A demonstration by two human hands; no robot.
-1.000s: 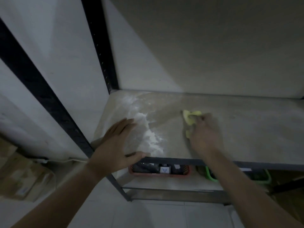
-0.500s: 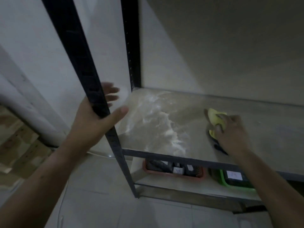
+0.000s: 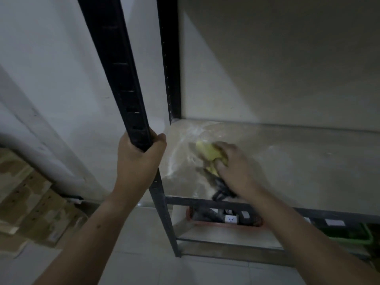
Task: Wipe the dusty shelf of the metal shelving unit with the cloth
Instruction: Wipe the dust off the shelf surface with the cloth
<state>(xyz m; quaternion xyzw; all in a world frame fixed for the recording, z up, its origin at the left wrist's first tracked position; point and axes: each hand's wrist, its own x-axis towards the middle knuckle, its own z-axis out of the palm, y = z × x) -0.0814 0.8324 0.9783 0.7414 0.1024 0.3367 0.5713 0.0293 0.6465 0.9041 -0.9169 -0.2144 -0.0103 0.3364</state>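
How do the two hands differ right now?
The left hand grips the black post; the right hand holds a yellow cloth down on the dusty shelf. The left hand is wrapped round metal, outside the shelf; the right hand lies palm down over it. Both are bare.

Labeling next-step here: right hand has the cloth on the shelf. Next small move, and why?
Probably sweep the yellow cloth left toward the front post: the right hand presses it on the shelf, and white dust streaks lie just left of it. The left hand grips the post, bracing.
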